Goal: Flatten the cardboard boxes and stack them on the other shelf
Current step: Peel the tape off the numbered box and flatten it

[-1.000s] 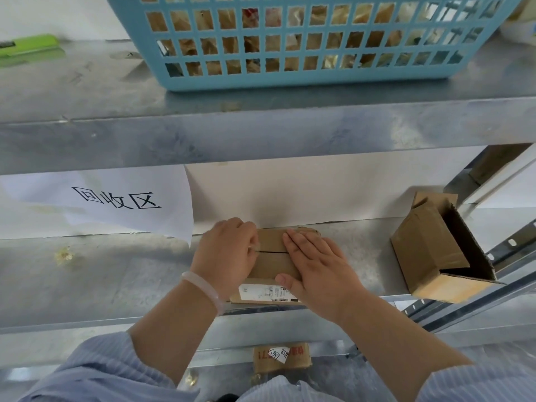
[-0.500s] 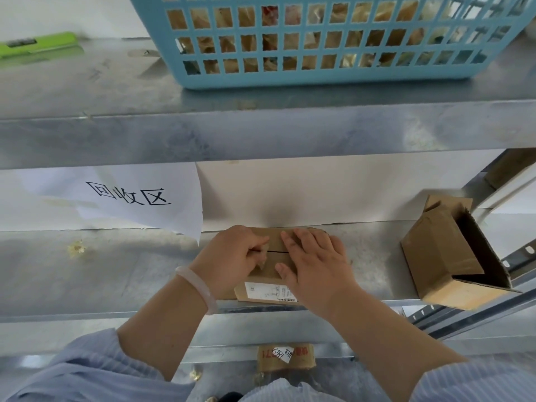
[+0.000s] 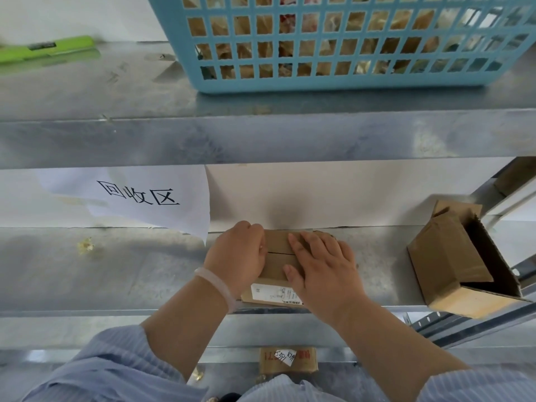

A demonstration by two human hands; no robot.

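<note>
A small flattened cardboard box (image 3: 280, 252) with a white label at its near end lies on the middle metal shelf (image 3: 116, 274), against the back wall. My left hand (image 3: 236, 256) sits on the box's left part with its fingers curled down onto it. Over the right part, my right hand (image 3: 322, 268) lies flat with straight fingers and presses down. Much of the box is hidden under both hands. An unflattened cardboard box (image 3: 452, 256) lies on its side at the shelf's right end, its opening facing right.
A blue plastic basket (image 3: 319, 79) filled with cardboard stands on the upper shelf, with a green tool (image 3: 49, 49) to its left. A white paper sign (image 3: 139, 195) hangs behind the middle shelf. Another labelled cardboard piece (image 3: 287, 359) shows on the shelf below.
Both hands stay on the flattened box. My left hand's fingers have curled tighter, and my right hand has slid slightly toward the box's far edge.
</note>
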